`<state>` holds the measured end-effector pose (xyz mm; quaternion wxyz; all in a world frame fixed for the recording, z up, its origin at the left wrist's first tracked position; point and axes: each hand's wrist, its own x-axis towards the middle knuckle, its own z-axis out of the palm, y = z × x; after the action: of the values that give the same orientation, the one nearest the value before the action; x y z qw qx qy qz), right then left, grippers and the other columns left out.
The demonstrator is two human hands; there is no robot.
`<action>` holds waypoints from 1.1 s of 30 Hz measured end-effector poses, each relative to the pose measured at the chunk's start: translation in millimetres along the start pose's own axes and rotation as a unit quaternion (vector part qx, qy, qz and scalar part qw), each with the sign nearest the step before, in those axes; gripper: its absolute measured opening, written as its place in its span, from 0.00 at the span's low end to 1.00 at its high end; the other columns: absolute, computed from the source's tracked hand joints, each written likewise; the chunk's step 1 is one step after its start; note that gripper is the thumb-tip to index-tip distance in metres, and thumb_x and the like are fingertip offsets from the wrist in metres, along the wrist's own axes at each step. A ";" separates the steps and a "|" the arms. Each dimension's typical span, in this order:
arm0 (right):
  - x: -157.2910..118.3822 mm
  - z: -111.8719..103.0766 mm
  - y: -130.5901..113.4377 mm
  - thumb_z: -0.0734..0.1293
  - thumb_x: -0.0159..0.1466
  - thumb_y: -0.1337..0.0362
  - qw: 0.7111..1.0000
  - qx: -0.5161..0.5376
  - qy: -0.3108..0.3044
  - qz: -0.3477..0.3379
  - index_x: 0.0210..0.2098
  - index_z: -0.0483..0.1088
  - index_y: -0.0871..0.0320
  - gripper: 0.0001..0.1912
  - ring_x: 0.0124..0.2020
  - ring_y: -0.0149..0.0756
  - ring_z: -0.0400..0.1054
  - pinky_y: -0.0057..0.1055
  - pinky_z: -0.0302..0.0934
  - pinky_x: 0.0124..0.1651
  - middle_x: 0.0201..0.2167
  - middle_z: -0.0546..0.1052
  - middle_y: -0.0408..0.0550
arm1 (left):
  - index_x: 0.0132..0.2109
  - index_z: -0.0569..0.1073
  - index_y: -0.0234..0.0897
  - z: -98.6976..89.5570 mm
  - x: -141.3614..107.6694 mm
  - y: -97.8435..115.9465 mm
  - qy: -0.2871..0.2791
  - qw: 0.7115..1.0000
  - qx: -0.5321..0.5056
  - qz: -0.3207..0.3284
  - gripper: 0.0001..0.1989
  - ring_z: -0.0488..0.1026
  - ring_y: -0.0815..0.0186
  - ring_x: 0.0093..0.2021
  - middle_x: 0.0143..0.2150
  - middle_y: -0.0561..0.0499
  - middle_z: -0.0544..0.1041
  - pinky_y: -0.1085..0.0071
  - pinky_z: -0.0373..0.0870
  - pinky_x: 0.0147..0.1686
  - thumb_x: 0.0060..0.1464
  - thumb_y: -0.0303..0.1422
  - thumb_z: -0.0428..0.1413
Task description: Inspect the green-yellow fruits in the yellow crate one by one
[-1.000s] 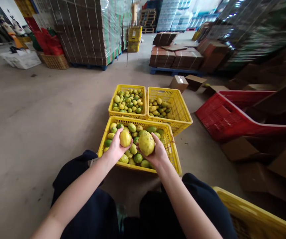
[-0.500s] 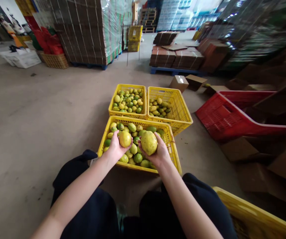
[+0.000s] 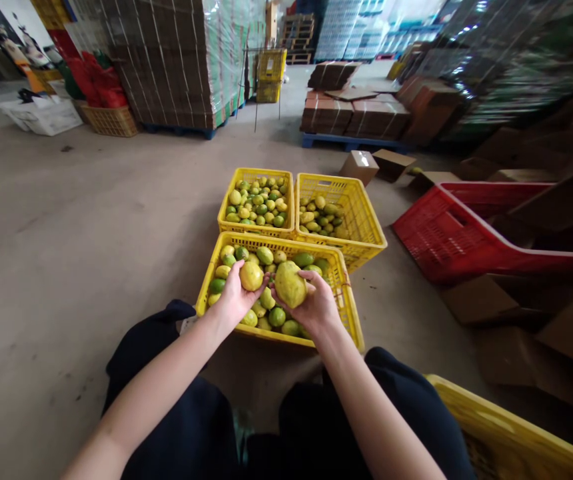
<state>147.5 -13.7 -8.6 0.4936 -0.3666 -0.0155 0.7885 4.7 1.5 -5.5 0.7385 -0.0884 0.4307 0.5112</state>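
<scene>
My left hand is closed round a small, smooth yellow lemon. A larger, greenish-yellow lemon with dark specks rests in the curled fingers of my right hand. Both hands are close together over the near yellow crate. Beneath them lie several green and yellow lemons, partly hidden by my hands and forearms.
Beyond the near crate stand a left yellow crate full of similar fruit and a right yellow crate, partly filled. A red crate and cardboard boxes are on the right. Another yellow crate sits at lower right.
In my right hand the larger lemon has turned and shifted slightly left, and the fingers have moved on it. My left hand, still holding the smaller lemon, has barely moved.
</scene>
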 end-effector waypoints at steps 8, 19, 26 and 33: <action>1.3 -0.2 0.2 0.60 0.58 0.64 0.998 0.025 0.058 -0.007 0.46 0.71 0.61 0.18 0.30 0.45 0.76 0.38 0.74 0.28 0.29 0.80 0.54 | 0.48 0.71 0.32 -0.7 -3.1 -0.9 -0.008 1.000 -0.014 0.000 0.13 0.77 0.64 0.31 0.34 0.44 0.77 0.71 0.78 0.29 0.64 0.36 0.49; 4.4 4.9 0.3 0.56 0.65 0.60 0.992 0.012 0.123 0.032 0.45 0.71 0.64 0.18 0.28 0.42 0.76 0.29 0.71 0.22 0.30 0.79 0.58 | 0.54 0.69 0.24 -5.8 3.3 -1.1 -0.004 0.999 0.009 -0.030 0.24 0.76 0.65 0.27 0.33 0.42 0.76 0.74 0.77 0.27 0.67 0.41 0.42; 10.3 -2.1 0.3 0.59 0.62 0.61 0.987 0.045 0.153 -0.004 0.43 0.69 0.57 0.13 0.34 0.45 0.76 0.33 0.72 0.24 0.28 0.77 0.52 | 0.52 0.70 0.27 -6.5 2.2 -0.8 0.006 0.998 0.032 -0.053 0.24 0.72 0.67 0.23 0.32 0.42 0.77 0.75 0.71 0.20 0.67 0.43 0.42; 11.0 -7.3 -0.5 0.60 0.61 0.60 0.988 0.072 0.134 -0.005 0.44 0.68 0.57 0.14 0.35 0.45 0.76 0.37 0.74 0.28 0.33 0.77 0.54 | 0.50 0.71 0.28 -8.7 5.5 -1.8 -0.002 0.997 0.044 -0.064 0.23 0.69 0.68 0.22 0.30 0.44 0.75 0.76 0.69 0.20 0.67 0.43 0.42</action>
<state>149.5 -7.3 -20.0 0.5201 -0.4324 0.1058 0.7289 2.0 -0.6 -15.4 0.7740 -0.0821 0.4446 0.4432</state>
